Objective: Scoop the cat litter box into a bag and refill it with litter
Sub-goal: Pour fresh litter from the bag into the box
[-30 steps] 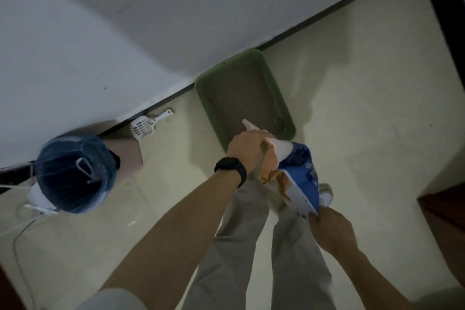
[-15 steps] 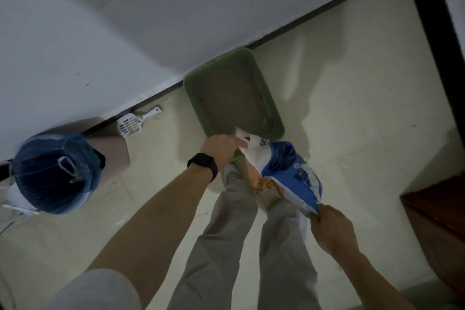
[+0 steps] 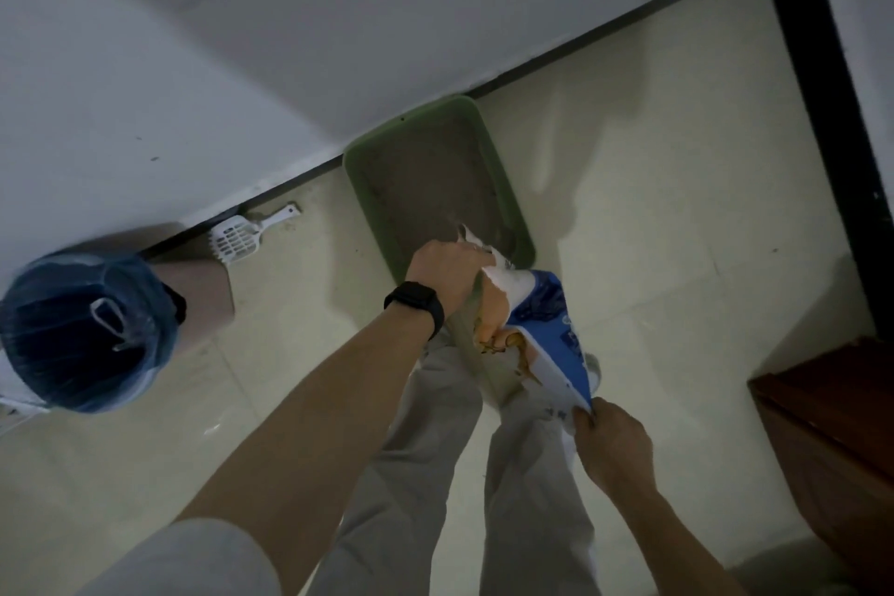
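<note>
Head view, left hand (image 3: 447,269) gripping litter bag (image 3: 542,329) top, right hand (image 3: 612,443) pinching bottom

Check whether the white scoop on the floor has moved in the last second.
No. The scoop lies in the same spot against the wall, between the bin and the litter box; only the camera shifted.

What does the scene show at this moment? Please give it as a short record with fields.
left hand: grips the open top of the litter bag, above the near end of the litter box
right hand: pinches the bag's bottom corner
litter bag: tilted, mouth toward the box
litter box: green, on the floor against the wall, grey litter inside
scoop: white, on the floor left of the box
pouring: cannot tell
</note>
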Motion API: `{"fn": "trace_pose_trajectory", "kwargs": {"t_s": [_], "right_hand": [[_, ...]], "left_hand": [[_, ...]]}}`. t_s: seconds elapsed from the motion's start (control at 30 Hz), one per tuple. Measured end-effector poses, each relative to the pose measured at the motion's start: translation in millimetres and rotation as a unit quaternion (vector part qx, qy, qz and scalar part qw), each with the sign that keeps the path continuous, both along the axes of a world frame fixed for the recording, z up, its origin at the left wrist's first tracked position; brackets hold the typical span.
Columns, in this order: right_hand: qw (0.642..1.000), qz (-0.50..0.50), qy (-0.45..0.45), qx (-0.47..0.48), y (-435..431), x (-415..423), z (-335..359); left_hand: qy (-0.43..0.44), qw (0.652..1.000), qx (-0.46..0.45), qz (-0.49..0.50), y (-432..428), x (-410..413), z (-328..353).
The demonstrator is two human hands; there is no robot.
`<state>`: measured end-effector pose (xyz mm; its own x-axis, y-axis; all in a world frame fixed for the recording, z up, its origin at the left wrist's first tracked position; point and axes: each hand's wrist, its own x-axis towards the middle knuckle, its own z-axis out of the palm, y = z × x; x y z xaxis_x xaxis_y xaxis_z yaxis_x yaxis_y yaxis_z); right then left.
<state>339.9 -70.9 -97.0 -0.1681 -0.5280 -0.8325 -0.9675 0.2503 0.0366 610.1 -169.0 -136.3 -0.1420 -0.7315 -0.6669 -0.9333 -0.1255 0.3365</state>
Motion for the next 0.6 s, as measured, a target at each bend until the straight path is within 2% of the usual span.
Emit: {"fn": "trace_pose_trajectory", "kwargs": {"t_s": [0.17,0.27,0.37,0.6], "right_hand": [[1.0,0.029,-0.005,0.009,-1,4,-3],[0.999,0.035,-0.009,0.006,-1,7,-1],[1.0,-0.021,-0.002,-0.023,3,3,1],[0.999,-0.033,0.015,-0.013,19,-9,11]], "left_hand": [[-0.023,0.999,0.041,-0.011,12,10,-1],[-0.06,0.998,0.021,-0.029,21,15,5],[-0.064,0.998,0.005,-0.024,27,18,6],[-0.071,0.996,0.02,-0.049,30,1,7]]}}
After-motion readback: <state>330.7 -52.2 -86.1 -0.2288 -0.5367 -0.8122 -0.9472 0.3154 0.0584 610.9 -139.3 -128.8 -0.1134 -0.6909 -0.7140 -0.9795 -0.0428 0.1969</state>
